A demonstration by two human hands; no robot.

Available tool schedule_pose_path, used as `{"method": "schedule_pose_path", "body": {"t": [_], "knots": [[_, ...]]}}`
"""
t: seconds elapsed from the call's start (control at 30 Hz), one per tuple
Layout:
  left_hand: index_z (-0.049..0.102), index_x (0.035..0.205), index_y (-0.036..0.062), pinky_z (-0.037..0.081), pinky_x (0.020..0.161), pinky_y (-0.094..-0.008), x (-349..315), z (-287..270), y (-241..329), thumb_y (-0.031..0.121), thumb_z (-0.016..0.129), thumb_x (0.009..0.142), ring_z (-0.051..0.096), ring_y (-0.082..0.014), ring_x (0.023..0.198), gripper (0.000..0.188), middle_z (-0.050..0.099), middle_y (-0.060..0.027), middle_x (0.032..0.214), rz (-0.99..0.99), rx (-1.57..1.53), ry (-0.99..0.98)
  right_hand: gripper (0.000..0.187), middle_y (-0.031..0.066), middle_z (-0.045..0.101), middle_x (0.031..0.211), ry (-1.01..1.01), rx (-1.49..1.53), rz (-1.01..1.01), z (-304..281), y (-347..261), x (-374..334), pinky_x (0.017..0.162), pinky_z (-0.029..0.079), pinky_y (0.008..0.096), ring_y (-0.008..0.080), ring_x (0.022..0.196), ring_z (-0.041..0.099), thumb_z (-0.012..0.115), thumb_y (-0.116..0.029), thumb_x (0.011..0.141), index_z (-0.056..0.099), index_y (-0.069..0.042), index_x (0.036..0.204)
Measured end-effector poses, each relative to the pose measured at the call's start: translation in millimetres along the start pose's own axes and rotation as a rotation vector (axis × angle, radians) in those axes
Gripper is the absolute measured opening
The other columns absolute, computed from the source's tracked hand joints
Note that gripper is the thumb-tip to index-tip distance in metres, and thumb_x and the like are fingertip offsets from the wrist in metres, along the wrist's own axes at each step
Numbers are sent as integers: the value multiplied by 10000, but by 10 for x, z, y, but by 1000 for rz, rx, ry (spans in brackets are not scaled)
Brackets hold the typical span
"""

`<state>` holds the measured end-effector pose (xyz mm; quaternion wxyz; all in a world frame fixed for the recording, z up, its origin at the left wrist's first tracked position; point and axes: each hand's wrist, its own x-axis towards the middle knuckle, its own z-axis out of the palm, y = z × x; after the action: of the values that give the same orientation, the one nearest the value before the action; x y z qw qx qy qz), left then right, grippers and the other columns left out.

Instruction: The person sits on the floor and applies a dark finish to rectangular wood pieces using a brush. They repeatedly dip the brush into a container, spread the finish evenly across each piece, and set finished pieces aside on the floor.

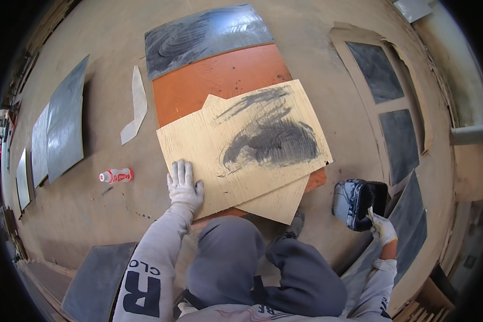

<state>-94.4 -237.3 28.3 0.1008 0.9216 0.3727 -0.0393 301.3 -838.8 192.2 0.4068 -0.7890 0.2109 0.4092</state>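
Note:
My left hand (186, 185), in a white work glove, lies flat with its fingers stretched on the left corner of a pale wood sheet (198, 145). Black smears (276, 142) streak the sheet's upper and right side. A second pale sheet (282, 206) sticks out askew beneath it, over an orange-brown board (225, 75). To the right, my gloved right hand (383, 229) is closed at the rim of a black-stained tub (346, 201). From its fingers a light-coloured handle (370, 211) points into the tub; the lower end of that tool is lost in the dark inside.
At the far end of the orange-brown board lies a dark, smeared panel (209, 37). Grey panels (67, 123) stand at left, and dark panels (374, 72) lie at right. A red-and-white bottle (116, 175) and a pale strip (136, 104) are on the floor.

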Motion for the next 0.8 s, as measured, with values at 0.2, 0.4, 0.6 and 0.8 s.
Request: {"method": "schedule_pose_path", "body": {"t": [0.2, 0.4, 0.6, 0.8], "knots": [[300, 1674, 42, 147, 1300, -640, 16, -48, 12, 413, 618, 980, 142, -426, 1646, 849, 222, -201, 1768, -8, -41, 0, 427, 15, 635, 852, -25, 125, 23, -22, 194, 10, 420, 316, 232, 112, 577, 540, 621, -293, 1069, 654, -128, 1461], [307, 1667, 57, 147, 1302, -616, 8, -9, 1, 353, 646, 968, 162, -431, 1640, 832, 243, -206, 1757, -5, -17, 33, 422, 19, 599, 747, 41, 267, -22, -173, 337, -142, 395, 307, 247, 111, 473, 457, 616, -338, 1075, 651, -166, 1458], [295, 1674, 52, 153, 1289, -650, 8, 39, -41, 401, 634, 975, 152, -426, 1644, 852, 236, -199, 1763, 14, -15, 42, 357, 22, 597, 727, -171, 688, -126, -523, 410, -700, 353, 277, 263, 122, 399, 398, 564, -353, 1106, 639, -181, 1411], [333, 1656, 43, 174, 1289, -622, -21, 64, -61, 348, 655, 957, 209, -437, 1627, 828, 288, -211, 1741, 39, -19, 106, 408, 52, 541, 651, -22, 974, -213, 13, -38, -725, 390, 371, 324, 173, 431, 442, 473, -419, 1137, 626, -191, 1438]]}}
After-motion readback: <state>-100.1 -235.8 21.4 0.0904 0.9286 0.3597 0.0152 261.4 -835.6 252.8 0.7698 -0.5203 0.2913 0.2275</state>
